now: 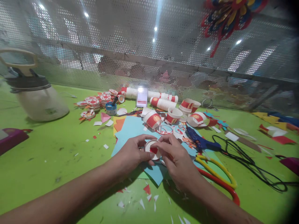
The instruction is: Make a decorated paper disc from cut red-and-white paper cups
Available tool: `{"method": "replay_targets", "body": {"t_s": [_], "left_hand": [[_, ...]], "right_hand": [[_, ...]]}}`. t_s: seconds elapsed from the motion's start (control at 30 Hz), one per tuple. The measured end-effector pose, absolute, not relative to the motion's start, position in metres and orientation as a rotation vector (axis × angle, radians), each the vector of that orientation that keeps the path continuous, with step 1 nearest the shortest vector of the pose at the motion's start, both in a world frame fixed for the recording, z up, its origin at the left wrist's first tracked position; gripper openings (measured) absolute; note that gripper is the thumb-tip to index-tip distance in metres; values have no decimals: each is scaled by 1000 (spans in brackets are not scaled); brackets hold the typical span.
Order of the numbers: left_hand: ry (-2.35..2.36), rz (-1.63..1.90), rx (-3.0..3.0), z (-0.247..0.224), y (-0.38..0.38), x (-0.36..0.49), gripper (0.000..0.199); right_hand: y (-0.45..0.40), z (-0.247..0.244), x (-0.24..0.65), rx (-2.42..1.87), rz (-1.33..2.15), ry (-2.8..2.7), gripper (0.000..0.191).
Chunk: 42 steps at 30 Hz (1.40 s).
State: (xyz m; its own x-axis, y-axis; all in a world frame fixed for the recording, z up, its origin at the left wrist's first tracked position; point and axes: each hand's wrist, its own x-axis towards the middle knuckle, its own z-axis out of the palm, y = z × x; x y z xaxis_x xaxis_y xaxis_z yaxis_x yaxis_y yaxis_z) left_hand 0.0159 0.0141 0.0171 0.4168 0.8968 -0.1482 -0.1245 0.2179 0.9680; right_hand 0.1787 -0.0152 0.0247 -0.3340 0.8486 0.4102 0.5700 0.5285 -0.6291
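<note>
A small round white paper cup base is held at its rim by my left hand, thumb in front and fingers curled around the edge. My right hand has its fingertips pinched together over the middle of the base, at a small red paper piece. Those fingertips partly cover the red piece. Under both hands lie light blue paper sheets. Close to my right wrist are large scissors with one yellow and one red handle; their blades are mostly hidden.
A blue glue gun with a black cord lies at the right. Cut paper cups and stacked cups stand behind. Decorated paper discs, a blue-lidded jar and a spray bottle are at the left. Paper scraps litter the green table.
</note>
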Motion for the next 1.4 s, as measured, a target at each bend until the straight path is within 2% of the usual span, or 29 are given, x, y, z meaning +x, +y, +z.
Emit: {"method": "replay_targets", "body": {"t_s": [0.17,0.37,0.63,0.8,0.97,1.17,1.4], "left_hand": [[884,843,1123,19,15,16,48],[908,854,1061,24,15,14,47],[875,852,1063,24,13,18,43],[858,843,1081,19,15,19,37],[830,836,1097,16,15,20,28],[898,802,1115,20,12,19,33],[885,812,1093,20,14,20,27]], "right_hand": [[-15,25,180,-1131,516,-2027,32],[-16,31,179,-1260,547,-1884,16],[-14,28,174,-1410,608,-1827,33],[-12,26,173,-1464,594,-1797,50],[-10,28,179,-1504,548,-1994,68],[-12,33,183,-1484,390,-2230,68],[-13,36,185,-1491,296,-2324,59]]}}
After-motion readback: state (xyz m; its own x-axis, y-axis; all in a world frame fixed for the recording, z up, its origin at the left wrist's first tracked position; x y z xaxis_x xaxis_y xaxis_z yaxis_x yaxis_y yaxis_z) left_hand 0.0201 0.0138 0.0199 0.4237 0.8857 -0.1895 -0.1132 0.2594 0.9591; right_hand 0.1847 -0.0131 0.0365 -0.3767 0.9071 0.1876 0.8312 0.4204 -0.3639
